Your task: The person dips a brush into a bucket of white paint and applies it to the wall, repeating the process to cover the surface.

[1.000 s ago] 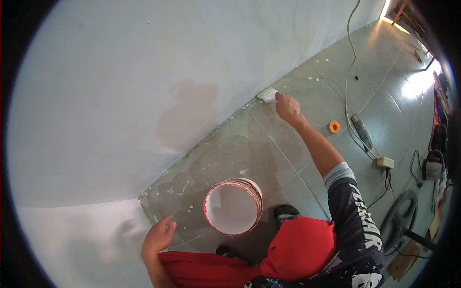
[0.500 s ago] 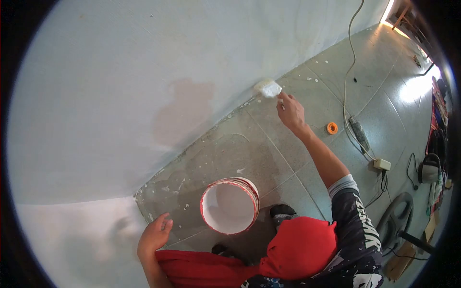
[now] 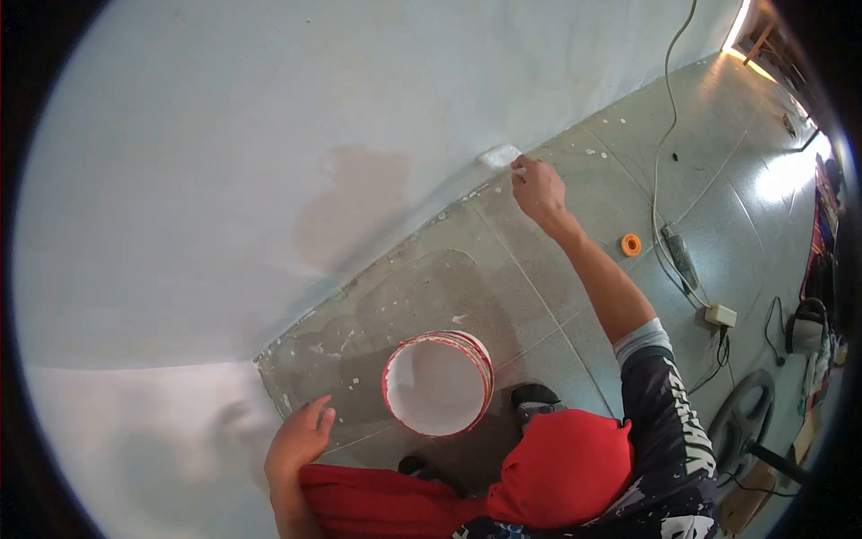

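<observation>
White and broad, the brush meets the pale wall.

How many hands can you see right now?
2: the right hand holds a white tool by the wall; the left hand is left of the bucket. No others show.

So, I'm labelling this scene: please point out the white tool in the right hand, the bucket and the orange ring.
White tool [image 3: 499, 156], head view: on its white end.
Bucket [image 3: 488, 381], head view: on its outer side, below the rim.
Orange ring [image 3: 626, 243], head view: on its band, left of centre.
</observation>
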Motion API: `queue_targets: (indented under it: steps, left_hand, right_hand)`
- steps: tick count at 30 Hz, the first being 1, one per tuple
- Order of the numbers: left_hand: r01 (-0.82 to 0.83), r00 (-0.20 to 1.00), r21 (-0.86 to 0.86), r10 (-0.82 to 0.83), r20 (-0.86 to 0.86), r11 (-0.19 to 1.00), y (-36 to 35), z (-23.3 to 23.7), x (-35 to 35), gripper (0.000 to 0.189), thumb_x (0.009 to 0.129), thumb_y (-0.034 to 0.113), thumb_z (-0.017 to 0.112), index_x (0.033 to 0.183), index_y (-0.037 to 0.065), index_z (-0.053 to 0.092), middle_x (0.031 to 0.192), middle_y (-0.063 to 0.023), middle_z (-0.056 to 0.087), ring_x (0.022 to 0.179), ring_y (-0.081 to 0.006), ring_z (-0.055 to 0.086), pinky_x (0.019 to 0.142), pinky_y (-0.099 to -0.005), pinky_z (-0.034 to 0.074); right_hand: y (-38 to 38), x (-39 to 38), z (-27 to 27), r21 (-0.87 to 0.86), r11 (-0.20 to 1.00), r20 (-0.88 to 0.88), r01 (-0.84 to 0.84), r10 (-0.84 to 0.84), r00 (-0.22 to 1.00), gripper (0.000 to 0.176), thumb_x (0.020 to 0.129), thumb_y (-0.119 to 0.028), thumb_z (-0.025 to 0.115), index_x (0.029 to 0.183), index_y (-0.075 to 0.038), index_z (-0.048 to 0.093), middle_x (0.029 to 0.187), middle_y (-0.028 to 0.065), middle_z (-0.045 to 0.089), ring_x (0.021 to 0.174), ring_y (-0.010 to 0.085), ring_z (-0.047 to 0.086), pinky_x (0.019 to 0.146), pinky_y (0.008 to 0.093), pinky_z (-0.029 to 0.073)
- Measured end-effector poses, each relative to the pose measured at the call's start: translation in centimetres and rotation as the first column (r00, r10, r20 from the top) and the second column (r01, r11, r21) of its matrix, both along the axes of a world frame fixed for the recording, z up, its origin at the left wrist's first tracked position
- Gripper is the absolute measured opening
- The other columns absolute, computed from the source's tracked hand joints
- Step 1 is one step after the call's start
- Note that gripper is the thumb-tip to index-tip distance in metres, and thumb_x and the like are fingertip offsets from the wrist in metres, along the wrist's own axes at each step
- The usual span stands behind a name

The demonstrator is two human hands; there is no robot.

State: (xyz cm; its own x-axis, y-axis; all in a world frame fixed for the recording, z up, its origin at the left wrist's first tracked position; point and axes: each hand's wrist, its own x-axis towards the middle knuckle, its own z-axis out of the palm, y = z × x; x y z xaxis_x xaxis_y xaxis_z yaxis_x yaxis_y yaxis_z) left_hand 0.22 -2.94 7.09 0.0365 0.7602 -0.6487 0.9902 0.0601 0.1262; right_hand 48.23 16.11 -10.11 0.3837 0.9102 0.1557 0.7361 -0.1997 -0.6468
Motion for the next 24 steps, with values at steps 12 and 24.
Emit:
queue_targets:
  steps: [12, 24]
  left_hand:
    - [-0.253, 0.702, -0.477, 0.499, 0.508, 0.841, 3.7, -7.1, 5.4, 0.068, 0.102, 0.058, 0.032, 0.151, 0.009, 0.032, 0.15, -0.014, 0.04, 0.124, -0.0354, 0.052, 0.096, -0.0494, 0.047]
    - [-0.583, 0.518, -0.157, 0.514, 0.684, 0.797, 0.4, -13.1, 9.0, 0.065, 0.085, 0.047, 0.056, 0.116, -0.011, 0.06, 0.111, -0.0293, 0.065, 0.107, -0.0393, 0.064, 0.088, -0.0455, 0.049]
  right_hand:
    - [-10.1, -1.3, 17.8, -0.25, 0.948, 0.049, -0.198, 0.217, 0.975, 0.028, 0.088, -0.018, 0.063, 0.112, -0.003, 0.061, 0.087, 0.0174, 0.068, 0.077, 0.0326, 0.066, 0.071, 0.0435, 0.049]
    - [-12.1, -15.1, 29.9, -0.754, 0.485, 0.192, -0.443, 0.808, 0.557, 0.027, 0.087, -0.029, 0.066, 0.103, -0.007, 0.063, 0.085, 0.0146, 0.066, 0.085, 0.029, 0.064, 0.075, 0.0419, 0.049]
